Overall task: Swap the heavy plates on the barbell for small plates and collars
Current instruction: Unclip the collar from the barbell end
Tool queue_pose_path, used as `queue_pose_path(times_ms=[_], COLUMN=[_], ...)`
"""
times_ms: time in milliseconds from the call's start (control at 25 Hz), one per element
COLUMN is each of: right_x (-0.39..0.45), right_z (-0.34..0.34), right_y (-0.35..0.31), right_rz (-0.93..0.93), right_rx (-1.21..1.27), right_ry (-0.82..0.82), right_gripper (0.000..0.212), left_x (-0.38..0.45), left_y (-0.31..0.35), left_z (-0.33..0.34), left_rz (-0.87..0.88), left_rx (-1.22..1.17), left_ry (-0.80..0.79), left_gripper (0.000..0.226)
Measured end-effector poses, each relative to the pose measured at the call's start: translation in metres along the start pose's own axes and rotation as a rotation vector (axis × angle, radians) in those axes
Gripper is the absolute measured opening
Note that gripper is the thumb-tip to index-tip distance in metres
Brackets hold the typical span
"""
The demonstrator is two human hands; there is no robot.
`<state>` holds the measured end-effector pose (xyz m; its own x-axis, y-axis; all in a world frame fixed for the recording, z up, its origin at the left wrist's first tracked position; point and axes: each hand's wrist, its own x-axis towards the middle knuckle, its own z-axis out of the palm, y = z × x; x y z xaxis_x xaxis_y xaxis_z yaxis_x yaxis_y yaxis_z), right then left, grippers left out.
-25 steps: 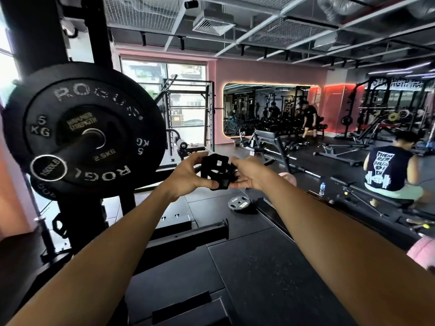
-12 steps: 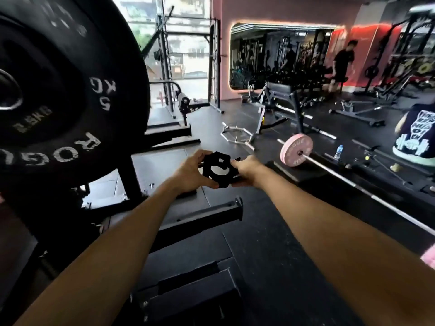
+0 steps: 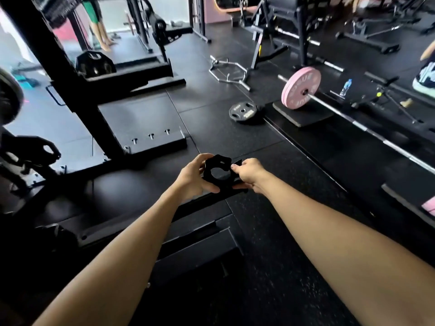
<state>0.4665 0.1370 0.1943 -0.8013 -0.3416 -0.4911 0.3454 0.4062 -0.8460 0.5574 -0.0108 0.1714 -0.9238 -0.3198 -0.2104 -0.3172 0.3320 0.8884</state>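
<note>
Head | arms outstretched | both hands: left hand [image 3: 193, 178], right hand [image 3: 250, 174] grip collar [image 3: 216, 171]

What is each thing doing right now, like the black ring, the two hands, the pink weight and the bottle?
collar: held up in both hands, hole facing the camera.
left hand: grips the collar's left side.
right hand: pinches the collar's lever on the right.
pink plate: upright on a barbell lying on the floor.
small black plate: lying flat on the floor.
water bottle: standing upright.

Black ring-shaped collar [image 3: 217, 171], lobed rim, held off the floor, bore facing the camera; small dark plate [image 3: 244, 112] flat at 1 o'clock.
</note>
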Motion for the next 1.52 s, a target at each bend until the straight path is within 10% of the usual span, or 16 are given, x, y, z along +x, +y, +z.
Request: queue_pose_path(times_ms=[720, 1520], right_x=[0.132, -0.123], right_z=[0.035, -0.072], right_y=[0.078, 0.030], right_rz=[0.003, -0.542], right_rx=[-0.232, -0.749], right_ry=[0.081, 0.172], right_gripper=[0.046, 0.058], left_x=[0.078, -0.101], left_y=[-0.096, 0.049], left_z=[0.032, 0.037], left_rz=[-0.158, 0.212], left_rx=[0.087, 0.357], left_ry=[-0.020, 0.248], left_gripper=[0.097, 0.086])
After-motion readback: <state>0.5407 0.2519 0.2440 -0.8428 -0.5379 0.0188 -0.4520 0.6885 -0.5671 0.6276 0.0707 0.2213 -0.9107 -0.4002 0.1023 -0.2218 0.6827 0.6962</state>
